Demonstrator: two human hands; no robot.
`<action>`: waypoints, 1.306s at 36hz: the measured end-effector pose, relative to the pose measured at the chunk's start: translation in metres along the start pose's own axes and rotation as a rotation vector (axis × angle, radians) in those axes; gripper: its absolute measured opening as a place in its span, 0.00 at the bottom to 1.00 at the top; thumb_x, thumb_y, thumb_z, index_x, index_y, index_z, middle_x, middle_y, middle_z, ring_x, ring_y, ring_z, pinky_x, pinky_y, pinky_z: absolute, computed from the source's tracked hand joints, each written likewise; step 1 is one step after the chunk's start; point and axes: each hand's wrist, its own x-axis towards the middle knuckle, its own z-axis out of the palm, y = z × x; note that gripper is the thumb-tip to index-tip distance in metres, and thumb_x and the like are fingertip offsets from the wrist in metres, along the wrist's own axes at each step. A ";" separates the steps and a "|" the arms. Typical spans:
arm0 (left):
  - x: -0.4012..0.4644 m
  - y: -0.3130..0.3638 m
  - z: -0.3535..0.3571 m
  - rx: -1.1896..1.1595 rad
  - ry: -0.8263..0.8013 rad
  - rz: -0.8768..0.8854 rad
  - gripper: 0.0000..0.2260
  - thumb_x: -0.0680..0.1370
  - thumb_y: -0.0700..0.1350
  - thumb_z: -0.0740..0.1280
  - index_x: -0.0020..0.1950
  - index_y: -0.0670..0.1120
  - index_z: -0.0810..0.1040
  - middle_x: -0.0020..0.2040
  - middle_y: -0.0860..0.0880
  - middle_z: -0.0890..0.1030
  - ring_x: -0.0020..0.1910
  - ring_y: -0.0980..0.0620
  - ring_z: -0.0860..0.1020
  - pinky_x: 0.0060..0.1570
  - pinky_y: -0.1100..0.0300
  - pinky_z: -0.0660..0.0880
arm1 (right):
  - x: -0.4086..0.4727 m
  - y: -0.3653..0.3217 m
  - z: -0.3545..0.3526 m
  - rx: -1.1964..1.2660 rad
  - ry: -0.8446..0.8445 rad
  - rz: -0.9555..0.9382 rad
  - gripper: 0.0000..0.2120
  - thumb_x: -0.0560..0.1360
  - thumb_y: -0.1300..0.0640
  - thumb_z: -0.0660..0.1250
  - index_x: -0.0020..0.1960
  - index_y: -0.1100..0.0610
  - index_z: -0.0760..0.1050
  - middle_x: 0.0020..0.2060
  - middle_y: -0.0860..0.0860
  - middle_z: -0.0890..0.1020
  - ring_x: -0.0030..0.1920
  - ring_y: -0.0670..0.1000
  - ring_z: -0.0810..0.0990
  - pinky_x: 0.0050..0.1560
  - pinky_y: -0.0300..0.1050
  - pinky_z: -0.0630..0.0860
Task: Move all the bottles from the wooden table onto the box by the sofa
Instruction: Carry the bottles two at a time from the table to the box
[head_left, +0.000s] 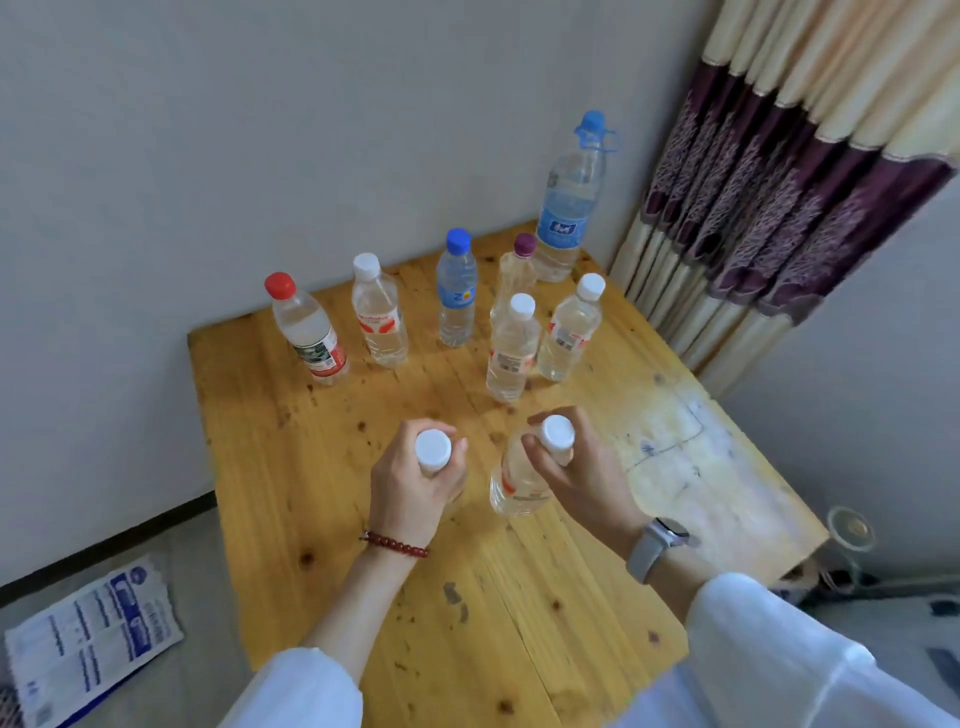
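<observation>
I have each hand wrapped round a clear plastic white-capped bottle: my left hand (415, 480) grips one (434, 451) upright, my right hand (571, 467) grips another (522, 475) tilted, neck toward me. Seven bottles stand beyond both hands on the wooden bench (363, 545).

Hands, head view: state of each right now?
Left hand: closed around a white-capped bottle, just below the cap.
Right hand: closed around the neck of another white-capped bottle.

Soft, even daylight, faint shadows, slight blur, wide-angle bending at edges
</observation>
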 end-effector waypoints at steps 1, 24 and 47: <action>-0.011 0.008 0.006 -0.005 -0.020 -0.012 0.13 0.69 0.54 0.64 0.44 0.46 0.74 0.41 0.52 0.80 0.40 0.57 0.77 0.41 0.74 0.71 | -0.014 0.004 -0.011 -0.020 0.029 -0.001 0.17 0.72 0.44 0.63 0.52 0.55 0.70 0.45 0.54 0.82 0.42 0.55 0.79 0.41 0.57 0.77; -0.408 0.309 0.171 -0.304 -0.848 0.521 0.14 0.66 0.60 0.62 0.43 0.52 0.71 0.39 0.51 0.83 0.36 0.47 0.80 0.39 0.56 0.73 | -0.566 0.142 -0.219 -0.237 0.846 0.763 0.27 0.62 0.34 0.52 0.45 0.54 0.71 0.37 0.54 0.82 0.41 0.61 0.78 0.43 0.52 0.76; -0.999 0.618 0.268 -0.482 -1.742 1.037 0.20 0.66 0.58 0.64 0.42 0.40 0.71 0.37 0.41 0.82 0.38 0.37 0.79 0.36 0.48 0.76 | -1.150 0.213 -0.324 -0.492 1.493 1.586 0.22 0.67 0.37 0.63 0.45 0.56 0.75 0.36 0.56 0.84 0.39 0.61 0.81 0.35 0.45 0.72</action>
